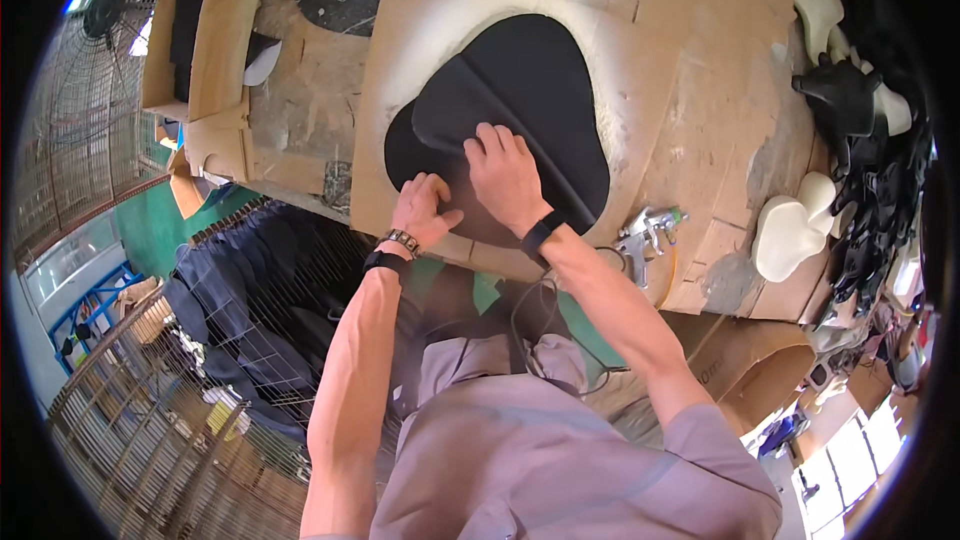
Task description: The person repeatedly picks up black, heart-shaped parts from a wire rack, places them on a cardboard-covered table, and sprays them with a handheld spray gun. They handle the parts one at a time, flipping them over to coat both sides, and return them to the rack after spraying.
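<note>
A black, soft-looking sheet with rounded corners point(545, 70) lies on the pale-stained cardboard in front of me. Part of it is folded over, and a crease runs diagonally across it. At its near left edge, my left hand point(425, 212) has curled fingers closed on the sheet, the thumb pointing right. My right hand point(503, 178) bends its fingers over the edge of the folded flap and grips it. The palms hide the undersides of both grips. To the right of the sheet lies a metal spray gun point(650, 238) with a hose.
Cream moulded saddle-shaped pieces point(790, 235) and a heap of black ones point(870, 160) line the right side. A cardboard box point(225, 35) stands at the far left. Dark pieces hang on a wire rack point(255, 310) below it, near a large fan point(105, 10).
</note>
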The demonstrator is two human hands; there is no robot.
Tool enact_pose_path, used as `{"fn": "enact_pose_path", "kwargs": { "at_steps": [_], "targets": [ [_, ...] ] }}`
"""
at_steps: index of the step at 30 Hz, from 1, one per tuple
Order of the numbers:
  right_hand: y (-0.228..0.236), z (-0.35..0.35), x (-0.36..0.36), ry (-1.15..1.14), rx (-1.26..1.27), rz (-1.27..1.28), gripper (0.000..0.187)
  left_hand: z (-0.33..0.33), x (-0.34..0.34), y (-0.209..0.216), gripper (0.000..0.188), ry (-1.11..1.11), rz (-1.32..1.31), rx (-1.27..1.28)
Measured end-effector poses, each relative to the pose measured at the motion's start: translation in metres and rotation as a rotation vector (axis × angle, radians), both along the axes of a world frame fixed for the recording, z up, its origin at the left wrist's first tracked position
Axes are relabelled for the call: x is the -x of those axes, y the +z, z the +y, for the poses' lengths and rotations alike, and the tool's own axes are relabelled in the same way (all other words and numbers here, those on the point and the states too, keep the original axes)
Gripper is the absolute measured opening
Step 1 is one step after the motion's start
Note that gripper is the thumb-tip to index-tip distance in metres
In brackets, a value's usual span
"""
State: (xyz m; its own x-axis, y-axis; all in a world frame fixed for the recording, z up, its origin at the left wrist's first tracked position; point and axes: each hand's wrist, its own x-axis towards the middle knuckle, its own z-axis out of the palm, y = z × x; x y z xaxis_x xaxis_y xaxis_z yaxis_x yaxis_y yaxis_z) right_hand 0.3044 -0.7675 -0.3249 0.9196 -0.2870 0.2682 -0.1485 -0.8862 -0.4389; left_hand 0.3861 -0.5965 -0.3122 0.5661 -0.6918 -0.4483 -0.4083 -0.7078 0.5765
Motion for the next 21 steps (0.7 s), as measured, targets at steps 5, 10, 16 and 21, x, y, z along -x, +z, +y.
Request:
{"fn": "enact_pose_path", "kwargs": {
  "at_steps": [5, 10, 16, 21],
  "targets": [
    [0.021, -0.048, -0.002, -0.442, -0.618, -0.121, 0.018, 0.003, 0.001, 0.001, 0.034, 0.019, 0.025, 0.009],
    [0.013, -0.138, 0.015, -0.699, -0.806, -0.081, 0.031, 0.001, -0.001, 0.002, 0.034, 0.019, 0.019, 0.022],
    [0.033, -0.130, 0.043, -0.469, -0.274, -0.069, 0.024, 0.001, -0.002, -0.001, 0.032, 0.012, 0.023, 0.041],
    [0.047, -0.062, 0.061, -0.267, -0.180, 0.097, 0.037, 0.003, -0.001, -0.004, 0.032, 0.015, 0.009, 0.069]
  ]
}}
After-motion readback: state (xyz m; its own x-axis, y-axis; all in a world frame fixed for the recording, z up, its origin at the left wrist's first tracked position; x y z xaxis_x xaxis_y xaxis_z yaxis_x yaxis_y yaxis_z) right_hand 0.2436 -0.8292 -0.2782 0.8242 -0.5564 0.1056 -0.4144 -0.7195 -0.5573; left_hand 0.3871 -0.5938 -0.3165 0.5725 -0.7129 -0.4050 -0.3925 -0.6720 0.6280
